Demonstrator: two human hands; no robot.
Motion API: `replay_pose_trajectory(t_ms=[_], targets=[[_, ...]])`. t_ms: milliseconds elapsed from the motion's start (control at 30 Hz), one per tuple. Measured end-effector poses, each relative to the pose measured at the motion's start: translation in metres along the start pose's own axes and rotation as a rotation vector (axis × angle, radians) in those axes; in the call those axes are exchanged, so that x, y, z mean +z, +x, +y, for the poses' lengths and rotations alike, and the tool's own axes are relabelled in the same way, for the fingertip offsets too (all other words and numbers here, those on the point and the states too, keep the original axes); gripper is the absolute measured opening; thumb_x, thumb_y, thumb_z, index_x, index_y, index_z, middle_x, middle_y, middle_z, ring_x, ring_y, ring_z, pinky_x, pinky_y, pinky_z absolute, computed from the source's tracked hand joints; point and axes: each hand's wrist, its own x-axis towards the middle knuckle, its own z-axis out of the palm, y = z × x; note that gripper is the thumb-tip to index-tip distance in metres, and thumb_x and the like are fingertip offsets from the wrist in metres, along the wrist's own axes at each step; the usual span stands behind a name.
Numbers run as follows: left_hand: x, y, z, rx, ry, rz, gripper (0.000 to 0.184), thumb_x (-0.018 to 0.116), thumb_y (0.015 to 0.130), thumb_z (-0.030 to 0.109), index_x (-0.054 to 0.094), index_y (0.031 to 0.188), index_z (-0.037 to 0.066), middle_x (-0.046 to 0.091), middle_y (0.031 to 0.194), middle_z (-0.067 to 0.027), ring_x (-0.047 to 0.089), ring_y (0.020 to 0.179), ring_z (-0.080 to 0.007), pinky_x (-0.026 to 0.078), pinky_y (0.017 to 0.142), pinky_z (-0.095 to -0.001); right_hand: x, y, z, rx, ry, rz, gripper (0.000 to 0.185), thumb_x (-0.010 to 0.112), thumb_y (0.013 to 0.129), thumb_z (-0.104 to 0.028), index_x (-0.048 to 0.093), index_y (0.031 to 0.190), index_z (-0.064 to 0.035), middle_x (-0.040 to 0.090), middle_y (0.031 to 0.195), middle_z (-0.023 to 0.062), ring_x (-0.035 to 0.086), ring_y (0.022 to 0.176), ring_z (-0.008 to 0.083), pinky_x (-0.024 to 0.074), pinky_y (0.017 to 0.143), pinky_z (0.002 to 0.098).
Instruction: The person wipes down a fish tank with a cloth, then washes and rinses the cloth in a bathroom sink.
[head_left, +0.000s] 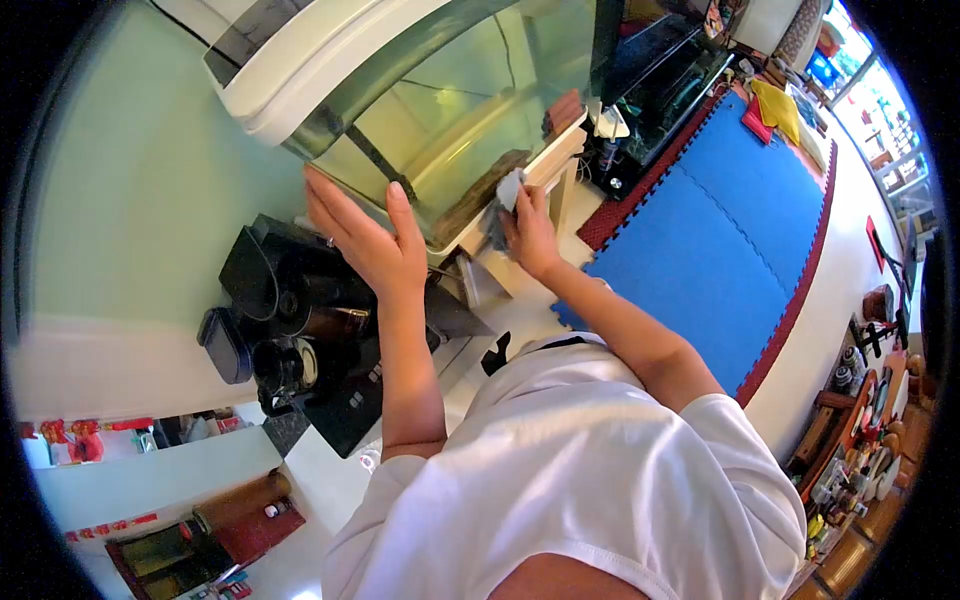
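Observation:
A glass fish tank [430, 130] with a white top frame holds greenish water, a piece of driftwood [482, 196] and a reddish block [563, 112]. Against the tank's left corner rests my left hand [370, 237], its fingers stretched out and the thumb apart, with a ring on one finger. My right hand [532, 235] grips a grey cloth [503, 208] and presses it at the tank's lower front edge, near the driftwood. Part of the cloth is hidden behind the fingers.
Black appliances [290, 300] stand left of my left arm. Blue floor mats [700, 230] with a dark red border lie at the right. Beyond the tank is a dark glass cabinet [665, 90]. Shelves of small items [860, 470] line the far right.

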Motion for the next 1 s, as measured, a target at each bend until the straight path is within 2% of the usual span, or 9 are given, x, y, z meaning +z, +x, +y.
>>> replay_pose_trajectory(t_ms=[167, 267, 367, 433, 567, 733, 900, 967, 1000], targets=[[0.000, -0.006, -0.007, -0.020, 0.031, -0.016, 0.065, 0.050, 0.092, 0.025, 0.020, 0.139, -0.008, 0.027, 0.137, -0.0302, 0.032, 0.124, -0.0434, 0.030, 0.101, -0.0478, 0.003, 0.028, 0.030, 0.102, 0.056, 0.231, 0.028, 0.060, 0.079, -0.006, 0.051, 0.105, 0.0017, 0.048, 0.103, 0.0221, 0.048, 0.095, 0.0402, 0.0409, 0.084, 0.0416], [0.000, -0.010, -0.011, -0.028, -0.005, -0.030, 0.062, 0.049, 0.092, 0.023, 0.022, 0.139, -0.008, 0.028, 0.137, -0.0301, 0.033, 0.124, -0.0431, 0.030, 0.101, -0.0469, -0.002, 0.044, 0.050, 0.094, -0.062, 0.271, 0.027, 0.060, 0.079, -0.007, 0.053, 0.104, 0.0015, 0.049, 0.102, 0.0222, 0.048, 0.093, 0.0389, 0.0412, 0.083, 0.0409], [-0.001, -0.011, -0.012, -0.040, -0.027, -0.043, 0.060, 0.047, 0.093, 0.022, 0.022, 0.139, -0.008, 0.028, 0.137, -0.0300, 0.033, 0.124, -0.0429, 0.030, 0.101, -0.0465, -0.011, 0.048, 0.039, 0.171, -0.067, 0.227, 0.026, 0.060, 0.080, -0.010, 0.054, 0.103, 0.0018, 0.049, 0.101, 0.0222, 0.049, 0.093, 0.0392, 0.0414, 0.082, 0.0418], [0.001, -0.011, -0.012, -0.049, -0.031, -0.042, 0.059, 0.046, 0.094, 0.022, 0.022, 0.139, -0.008, 0.028, 0.137, -0.0300, 0.033, 0.125, -0.0428, 0.030, 0.101, -0.0462, -0.010, 0.042, 0.019, 0.233, -0.101, 0.093, 0.037, 0.057, 0.083, -0.010, 0.044, 0.115, 0.0034, 0.043, 0.113, 0.0268, 0.048, 0.099, 0.0465, 0.0434, 0.084, 0.0472], [0.002, -0.014, -0.010, -0.050, -0.106, -0.037, 0.059, 0.043, 0.094, 0.021, 0.021, 0.138, -0.010, 0.027, 0.138, -0.0300, 0.031, 0.127, -0.0426, 0.028, 0.102, -0.0459, 0.016, 0.006, -0.007, 0.092, -0.113, 0.002, 0.050, 0.056, 0.083, -0.010, 0.032, 0.125, 0.0051, 0.033, 0.123, 0.0320, 0.049, 0.100, 0.0493, 0.0451, 0.085, 0.0493], [0.002, -0.016, -0.008, -0.026, -0.094, -0.047, 0.059, 0.041, 0.094, 0.021, 0.020, 0.138, -0.011, 0.025, 0.139, -0.0304, 0.029, 0.128, -0.0424, 0.026, 0.104, -0.0461, 0.035, -0.042, -0.059, 0.215, 0.001, -0.219, 0.050, 0.060, 0.079, -0.008, 0.035, 0.121, 0.0075, 0.038, 0.115, 0.0275, 0.047, 0.102, 0.0460, 0.0433, 0.087, 0.0462], [0.001, -0.020, -0.010, -0.042, -0.167, -0.047, 0.057, 0.041, 0.094, 0.022, 0.022, 0.138, -0.010, 0.026, 0.139, -0.0295, 0.029, 0.129, -0.0421, 0.025, 0.104, -0.0459, 0.045, -0.064, -0.066, -0.275, -0.002, -0.380, 0.055, 0.053, 0.083, -0.008, 0.028, 0.126, 0.0154, 0.035, 0.122, 0.0305, 0.055, 0.087, 0.0466, 0.0493, 0.077, 0.0449], [0.000, -0.023, -0.012, -0.048, -0.189, -0.057, 0.056, 0.042, 0.094, 0.022, 0.024, 0.138, -0.009, 0.027, 0.140, -0.0282, 0.031, 0.127, -0.0412, 0.026, 0.103, -0.0456, 0.041, -0.065, -0.069, -0.496, -0.048, -0.438, 0.052, 0.052, 0.084, -0.009, 0.032, 0.128, 0.0110, 0.040, 0.117, 0.0256, 0.055, 0.089, 0.0436, 0.0494, 0.076, 0.0439], [-0.002, -0.026, -0.013, -0.056, -0.210, -0.064, 0.055, 0.042, 0.094, 0.022, 0.026, 0.138, -0.008, 0.028, 0.140, -0.0270, 0.033, 0.126, -0.0404, 0.027, 0.103, -0.0453, 0.040, -0.065, -0.075, -0.361, 0.017, -0.588, 0.050, 0.052, 0.084, -0.010, 0.036, 0.128, 0.0078, 0.042, 0.115, 0.0232, 0.054, 0.092, 0.0416, 0.0486, 0.078, 0.0434]])
